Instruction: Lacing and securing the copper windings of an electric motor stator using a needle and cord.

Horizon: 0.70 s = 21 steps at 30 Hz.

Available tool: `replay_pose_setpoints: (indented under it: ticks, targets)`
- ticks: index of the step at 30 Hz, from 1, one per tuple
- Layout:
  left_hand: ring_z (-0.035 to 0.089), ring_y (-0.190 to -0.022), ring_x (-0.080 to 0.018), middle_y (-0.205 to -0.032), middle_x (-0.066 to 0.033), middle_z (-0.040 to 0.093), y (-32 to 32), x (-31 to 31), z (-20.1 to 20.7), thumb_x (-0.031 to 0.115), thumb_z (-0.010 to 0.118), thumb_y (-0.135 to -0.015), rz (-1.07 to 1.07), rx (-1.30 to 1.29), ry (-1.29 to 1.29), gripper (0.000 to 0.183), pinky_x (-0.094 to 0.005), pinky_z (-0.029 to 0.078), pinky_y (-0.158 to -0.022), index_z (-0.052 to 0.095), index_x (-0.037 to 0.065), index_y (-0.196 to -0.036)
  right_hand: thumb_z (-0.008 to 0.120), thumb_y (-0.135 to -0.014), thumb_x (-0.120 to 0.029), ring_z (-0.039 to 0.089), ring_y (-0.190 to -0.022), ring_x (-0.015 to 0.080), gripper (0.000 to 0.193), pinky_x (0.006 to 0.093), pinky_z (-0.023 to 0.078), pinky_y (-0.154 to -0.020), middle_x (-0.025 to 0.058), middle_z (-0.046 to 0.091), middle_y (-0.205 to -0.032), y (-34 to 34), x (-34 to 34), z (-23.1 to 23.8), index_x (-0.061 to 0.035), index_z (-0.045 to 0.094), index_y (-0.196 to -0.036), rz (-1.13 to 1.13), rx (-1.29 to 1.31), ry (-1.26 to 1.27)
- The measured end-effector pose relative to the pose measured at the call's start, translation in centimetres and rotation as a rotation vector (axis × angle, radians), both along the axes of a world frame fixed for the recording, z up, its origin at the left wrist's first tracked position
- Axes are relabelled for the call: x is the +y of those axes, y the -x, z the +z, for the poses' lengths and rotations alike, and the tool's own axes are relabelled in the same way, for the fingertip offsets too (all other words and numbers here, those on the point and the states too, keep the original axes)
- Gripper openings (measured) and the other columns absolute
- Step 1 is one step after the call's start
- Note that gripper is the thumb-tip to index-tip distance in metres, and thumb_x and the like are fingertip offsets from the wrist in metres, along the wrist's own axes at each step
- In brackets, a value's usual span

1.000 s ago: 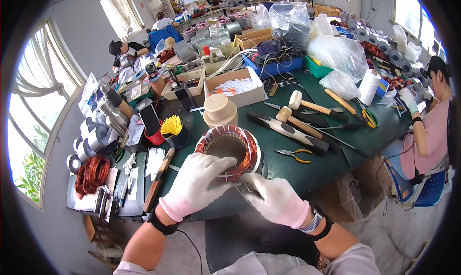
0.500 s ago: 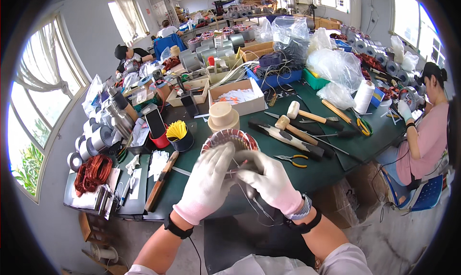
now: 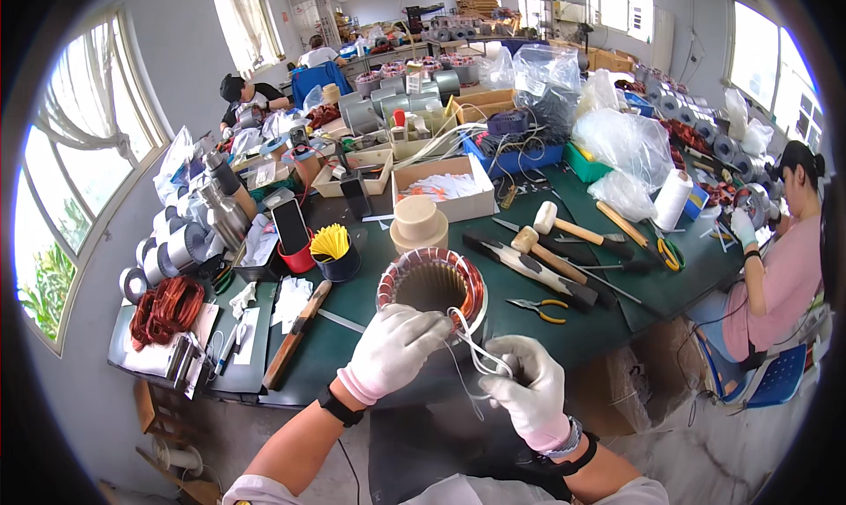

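A motor stator (image 3: 477, 286) stands upright on the green bench, its hollow core upward and copper windings round the rim, laced with white cord. On its near rim, my left hand (image 3: 392, 351), in a white glove, has its fingers closed against the edge; the fingertips are partly hidden. Lower and to the right, my gloved right hand (image 3: 529, 392) is closed on white lead wires (image 3: 480, 360) that loop out of the stator. A thin cord end hangs between my hands. Behind the stator sits a stepped beige block (image 3: 418, 223).
To the right lie mallets (image 3: 555, 249), pliers (image 3: 539, 309) and scissors (image 3: 671, 254). On the left are a wooden-handled tool (image 3: 298, 333), a cup of yellow sticks (image 3: 335, 254) and copper coils (image 3: 166, 315). A co-worker (image 3: 775, 267) sits at the right.
My hands were close together over the stator's near rim. Now my right hand has drawn away toward me and rightward with the white lead wires, uncovering the stator's opening.
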<state>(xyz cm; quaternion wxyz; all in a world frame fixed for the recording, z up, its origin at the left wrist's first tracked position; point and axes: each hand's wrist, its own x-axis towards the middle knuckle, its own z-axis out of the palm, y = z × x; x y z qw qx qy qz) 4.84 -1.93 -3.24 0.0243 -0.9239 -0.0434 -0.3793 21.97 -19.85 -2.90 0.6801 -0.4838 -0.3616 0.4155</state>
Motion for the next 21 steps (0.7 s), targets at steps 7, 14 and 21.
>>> replay_pose_setpoints:
  ticks: [7, 14, 21]
  targets:
    - [0.071, -0.095, -0.0327, -0.114, -0.0116, 0.076, 1.0, -0.3, 0.0, 0.0, 0.083, -0.072, 0.001, -0.027, 0.118, 0.053, -0.0442, 0.055, -0.088, 0.07, 0.005, -0.123, 0.074, -0.096, -0.013, 0.071, -0.081, 0.0356, 0.016, 0.0496, 0.057, -0.081, 0.0173, 0.075, -0.097, -3.9, 0.7, 5.2, -0.0041, 0.08, -0.107, -0.185, -0.927, -0.637]
    - [0.07, -0.097, -0.0315, -0.115, -0.0102, 0.073, -0.2, -0.7, 0.9, -0.004, 0.08, -0.072, 0.007, 0.033, 0.128, 0.056, -0.0432, 0.054, -0.09, 0.067, 0.007, -0.126, 0.058, -0.106, -0.014, 0.072, -0.064, 0.0283, 0.023, 0.046, 0.058, -0.066, 0.0164, 0.076, -0.079, -7.8, -13.4, -4.9, -0.0012, 0.076, -0.109, -0.008, -0.465, 0.62]
    - [0.072, -0.094, -0.0296, -0.109, -0.0095, 0.074, -0.5, -1.3, 1.6, 0.007, 0.072, -0.083, -0.019, 0.039, 0.138, 0.037, -0.042, 0.056, -0.087, 0.07, 0.006, -0.12, 0.071, -0.093, -0.028, 0.074, -0.092, 0.0446, 0.025, 0.0564, 0.057, -0.083, 0.022, 0.076, -0.096, -24.1, -41.4, -38.2, -0.0098, 0.075, -0.11, -0.009, -1.35, 1.262]
